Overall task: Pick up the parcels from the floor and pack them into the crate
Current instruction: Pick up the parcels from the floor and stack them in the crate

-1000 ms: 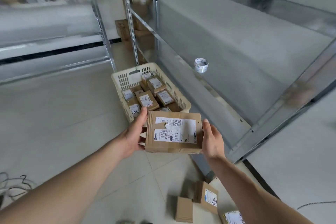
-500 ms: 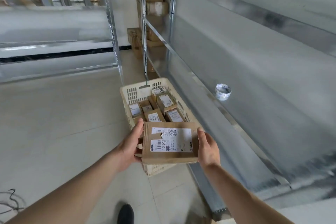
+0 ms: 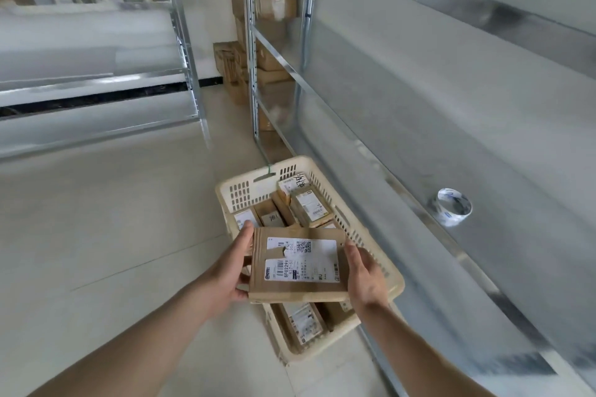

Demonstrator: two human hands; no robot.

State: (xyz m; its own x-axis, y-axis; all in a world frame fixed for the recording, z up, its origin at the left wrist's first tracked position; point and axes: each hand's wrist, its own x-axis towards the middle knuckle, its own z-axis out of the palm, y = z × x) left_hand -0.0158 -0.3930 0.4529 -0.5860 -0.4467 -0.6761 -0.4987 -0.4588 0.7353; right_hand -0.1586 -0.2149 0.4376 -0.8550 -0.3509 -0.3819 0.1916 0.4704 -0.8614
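Note:
A flat brown cardboard parcel (image 3: 298,290) with a white shipping label hangs level above the middle of the cream plastic crate (image 3: 387,271). My left hand (image 3: 230,263) grips its left edge, thumb on top. My right hand (image 3: 364,277) holds its right edge, fingers curled round the side. Inside the crate lie several small labelled cardboard parcels (image 3: 311,206); the held parcel hides those in the middle.
A metal shelf rack (image 3: 419,151) runs along the right, close against the crate, with a roll of tape (image 3: 453,210) on its lower shelf. Stacked cartons (image 3: 274,6) fill the far rack. Another metal rack (image 3: 96,97) stands at the left. Pale floor tiles (image 3: 106,235) spread to the left.
Holding the parcel in both hands, I have stepped toward the crate. The parcel now hangs over the crate's middle instead of in front of it. The floor parcels have left the view.

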